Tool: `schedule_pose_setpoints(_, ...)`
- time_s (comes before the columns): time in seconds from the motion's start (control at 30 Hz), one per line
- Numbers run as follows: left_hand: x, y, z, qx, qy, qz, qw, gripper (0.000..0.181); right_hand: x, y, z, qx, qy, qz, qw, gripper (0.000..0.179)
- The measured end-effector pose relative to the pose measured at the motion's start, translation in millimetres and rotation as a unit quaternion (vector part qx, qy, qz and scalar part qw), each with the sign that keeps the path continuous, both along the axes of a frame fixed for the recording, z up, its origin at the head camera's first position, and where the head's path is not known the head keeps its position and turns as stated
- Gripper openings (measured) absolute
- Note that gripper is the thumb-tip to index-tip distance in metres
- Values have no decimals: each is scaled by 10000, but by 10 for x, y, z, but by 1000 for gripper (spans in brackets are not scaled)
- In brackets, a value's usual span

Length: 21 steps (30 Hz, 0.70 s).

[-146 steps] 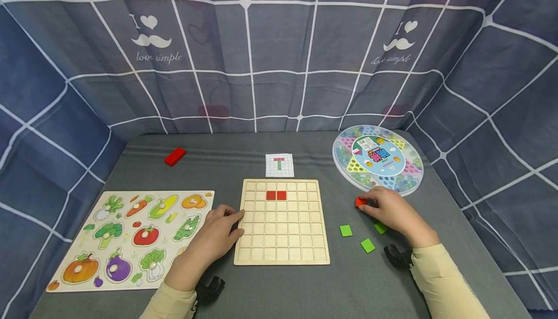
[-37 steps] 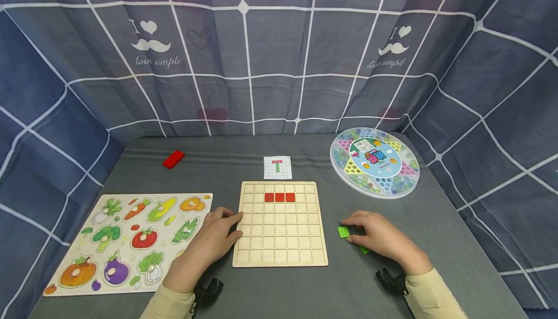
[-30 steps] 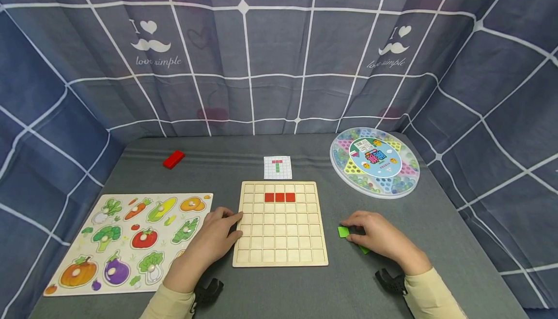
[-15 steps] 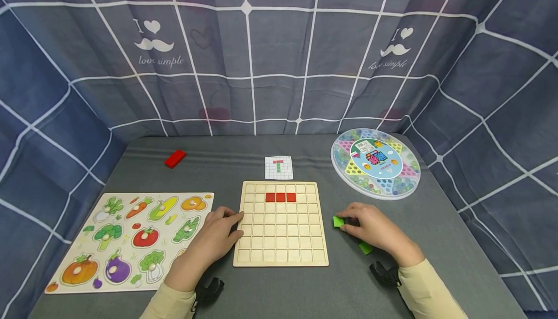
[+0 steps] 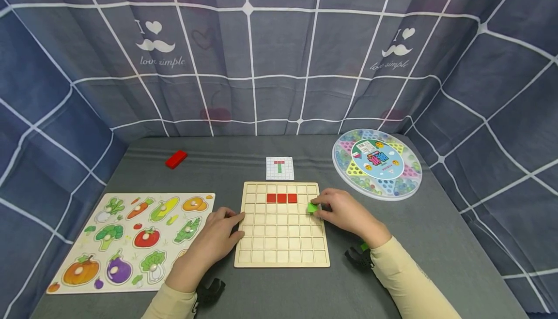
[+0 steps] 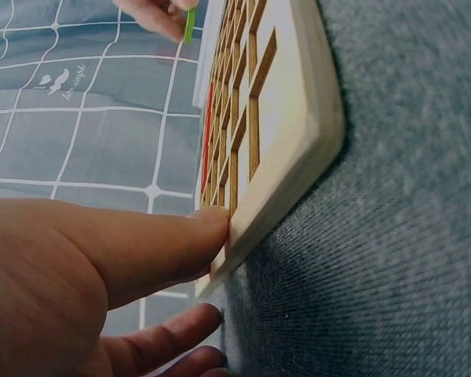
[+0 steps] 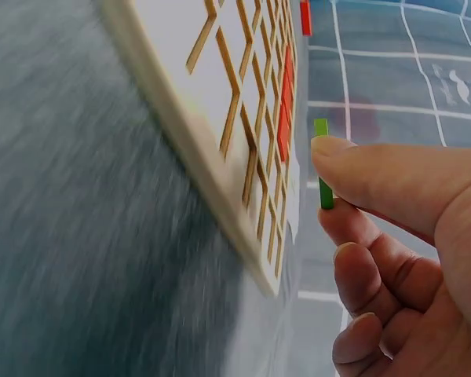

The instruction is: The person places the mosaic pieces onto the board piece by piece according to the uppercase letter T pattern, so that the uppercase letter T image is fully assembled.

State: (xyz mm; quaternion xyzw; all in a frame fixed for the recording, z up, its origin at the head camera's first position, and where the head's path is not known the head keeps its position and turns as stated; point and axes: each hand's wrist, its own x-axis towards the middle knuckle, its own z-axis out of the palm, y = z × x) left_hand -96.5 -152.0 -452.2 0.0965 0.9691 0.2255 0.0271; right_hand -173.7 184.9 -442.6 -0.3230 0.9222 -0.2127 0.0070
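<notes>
Green tile (image 5: 312,207) is up over the 2 o'clock side of the gridded board (image 5: 282,232), clear of its cells; R hand (image 5: 348,212) pinches it btwn thumb & a fingertip. To seat it well, I'd keep it level, square to the grid, lowered gently, grip on edges only. L hand (image 5: 218,234), fingers loose, thumb on rim at 9 o'clock, prob. steadies it. Board's cells hold 3 red tiles (image 5: 282,198) in a row twd 12. Outward: T-pattern card (image 5: 280,168) at 12; veg puzzle (image 5: 167,236) w/ tomato (image 5: 146,237) etc. at 9; round case (image 5: 377,159) at 2, contents unclear.

Third red tile (image 5: 292,198) added, green tile (image 5: 311,208), right fingers (image 7: 348,225) now over board (image 5: 278,244)
</notes>
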Motion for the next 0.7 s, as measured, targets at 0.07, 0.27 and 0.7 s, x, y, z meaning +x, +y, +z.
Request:
schedule_pose_setpoints(0.07, -2, -2, 2, 8, -8, -3, 10000, 47, -40, -88, -13, -65, 6, 128, 9999, 27)
schedule_pose_setpoints(0.27, -11, -11, 0, 34, 17, -33, 10000, 47, -158, -343, -65, -87, 93, 505, 9986, 24)
schedule_pose_setpoints(0.7, 5, -14, 5, 62, 4, 5, 10000, 47, -253, -737, -114, 91, 186, 998, 9948, 17)
